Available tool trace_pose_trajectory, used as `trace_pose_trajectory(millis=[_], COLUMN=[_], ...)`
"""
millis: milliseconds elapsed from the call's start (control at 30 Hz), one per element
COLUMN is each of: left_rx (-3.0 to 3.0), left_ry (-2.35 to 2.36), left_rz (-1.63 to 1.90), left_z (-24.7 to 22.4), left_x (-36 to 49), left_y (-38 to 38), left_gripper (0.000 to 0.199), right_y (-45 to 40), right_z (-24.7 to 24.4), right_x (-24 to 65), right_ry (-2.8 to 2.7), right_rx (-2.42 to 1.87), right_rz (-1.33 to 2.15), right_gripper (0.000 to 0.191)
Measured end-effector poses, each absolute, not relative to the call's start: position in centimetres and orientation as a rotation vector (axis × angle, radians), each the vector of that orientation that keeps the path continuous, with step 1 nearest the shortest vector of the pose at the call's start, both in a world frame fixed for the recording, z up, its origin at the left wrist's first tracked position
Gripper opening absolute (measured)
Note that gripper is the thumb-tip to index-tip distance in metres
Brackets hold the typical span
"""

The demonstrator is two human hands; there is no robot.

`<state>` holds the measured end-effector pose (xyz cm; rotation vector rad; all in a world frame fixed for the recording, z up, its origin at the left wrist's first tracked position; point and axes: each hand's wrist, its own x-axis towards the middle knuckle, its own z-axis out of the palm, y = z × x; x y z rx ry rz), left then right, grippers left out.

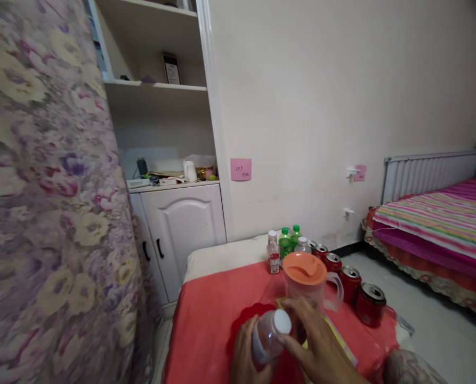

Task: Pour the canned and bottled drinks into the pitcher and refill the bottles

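One clear bottle (265, 341), lower centre: left hand (243, 349) curled round it; right hand (315, 341) half curled, thumb at the white cap (282, 322), grip uncertain. Also: two green-capped bottles (285, 242), at least four red cans (369, 309), one orange-lidded pitcher (304, 285) partly hiding some. Clear bottle's contents: cannot tell.

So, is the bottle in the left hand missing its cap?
No, a white cap covers the top of the bottle in the left hand.
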<state>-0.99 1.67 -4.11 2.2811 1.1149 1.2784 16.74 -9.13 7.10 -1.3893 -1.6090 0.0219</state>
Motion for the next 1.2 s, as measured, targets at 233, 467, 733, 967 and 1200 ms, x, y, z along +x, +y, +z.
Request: trace_pose_trajectory(millis=[233, 467, 733, 967, 1200], left_rx=[2.469, 2.409, 2.082, 2.131, 2.039], left_ry=[1.152, 1.102, 1.009, 1.018, 1.006], left_rz=[1.319, 1.268, 1.179, 1.144, 1.182], left_z=[-5.8, -5.5, -4.2, -4.7, -4.6], left_x=[-1.4, -1.9, -1.6, -2.0, -1.9], left_y=[1.6, 1.3, 0.7, 0.7, 0.7], left_gripper=[0.052, 0.056, 0.064, 0.061, 0.063], right_y=[-9.0, -9.2, -9.7, -9.2, -9.3], right_z=[6.6, 6.5, 7.4, 6.0, 6.3], right_x=[16.3, 16.7, 18.3, 17.8, 17.8], right_ry=[-1.576, -1.709, -1.908, -1.709, -1.756], right_rx=[-1.403, -1.306, -1.153, -1.33, -1.243], right_rz=[0.045, 0.055, 0.133, 0.223, 0.209], right_gripper=[0.027, 0.035, 0.048, 0.041, 0.042])
